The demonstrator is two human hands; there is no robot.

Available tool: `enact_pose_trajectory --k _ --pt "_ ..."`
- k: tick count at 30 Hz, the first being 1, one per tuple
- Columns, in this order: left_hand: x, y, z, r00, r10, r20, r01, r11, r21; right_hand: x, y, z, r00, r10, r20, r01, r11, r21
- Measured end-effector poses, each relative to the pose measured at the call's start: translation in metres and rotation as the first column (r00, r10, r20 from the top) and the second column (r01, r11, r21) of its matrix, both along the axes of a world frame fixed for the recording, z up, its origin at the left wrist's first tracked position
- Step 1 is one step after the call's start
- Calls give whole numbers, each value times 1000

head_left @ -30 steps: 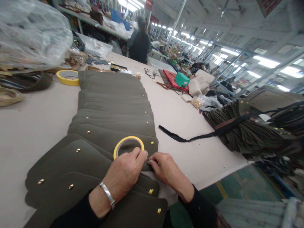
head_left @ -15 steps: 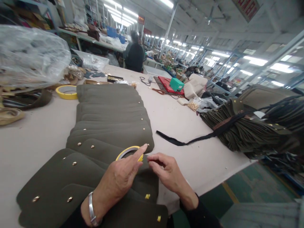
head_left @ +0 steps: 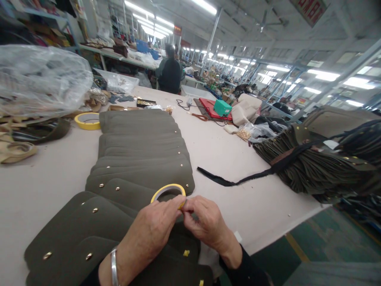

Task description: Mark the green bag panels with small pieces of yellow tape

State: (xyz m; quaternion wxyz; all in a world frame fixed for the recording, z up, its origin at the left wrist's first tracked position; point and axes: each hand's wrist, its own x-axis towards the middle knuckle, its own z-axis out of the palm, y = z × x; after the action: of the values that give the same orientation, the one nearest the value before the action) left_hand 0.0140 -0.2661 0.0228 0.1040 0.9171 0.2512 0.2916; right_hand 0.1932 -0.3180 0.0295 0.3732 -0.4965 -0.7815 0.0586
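Note:
My left hand (head_left: 151, 226), with a silver bracelet at the wrist, is closed on a roll of yellow tape (head_left: 171, 187). Thumb and fingers of my right hand (head_left: 206, 222) pinch together at the roll's right edge; what they hold is too small to make out. Beneath both hands lie overlapping dark olive panels (head_left: 143, 147) with gold studs. Small yellow tape pieces (head_left: 186, 253) stick to the panels near the front edge.
Another yellow tape roll (head_left: 87, 120) lies at the left, near a clear plastic bag (head_left: 44, 79). A black strap (head_left: 217, 179) runs to stacked dark pieces (head_left: 315, 167) at the right. A seated person (head_left: 169, 73) is farther back.
My right hand's fingers have come together against the tape roll, and my left index finger, stretched out before, has folded down onto it. The view has shifted slightly.

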Motion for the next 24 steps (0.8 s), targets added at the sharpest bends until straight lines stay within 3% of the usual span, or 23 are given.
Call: enact_pose_trajectory --k 5,9,11,13,15,17,20,24 --pt "3 8 7 998 -34 -56 24 984 -179 -4 1 -3 991 -124 -56 126 991 34" --pt "9 14 10 995 -7 -99 -11 984 -179 -10 3 -2 930 -286 -230 248 952 -180" --pt "12 13 12 994 15 -104 -27 993 -111 -10 6 -4 850 -375 -370 229 896 -380" --pt "16 10 14 999 22 -49 -24 999 -33 -7 13 -8 721 -462 -516 147 830 -537" --pt "19 7 13 999 16 47 -17 1000 15 2 21 -13 595 -536 -599 72 778 -624" --pt "21 7 10 996 38 85 -41 999 32 13 28 -17 536 -578 -615 36 744 -668" --pt "23 13 0 990 125 -66 -123 992 31 28 36 -21 581 -556 -594 6 733 -680" --pt "26 22 -13 942 136 -307 -142 990 5 35 41 -24 754 -480 -449 93 755 -649"
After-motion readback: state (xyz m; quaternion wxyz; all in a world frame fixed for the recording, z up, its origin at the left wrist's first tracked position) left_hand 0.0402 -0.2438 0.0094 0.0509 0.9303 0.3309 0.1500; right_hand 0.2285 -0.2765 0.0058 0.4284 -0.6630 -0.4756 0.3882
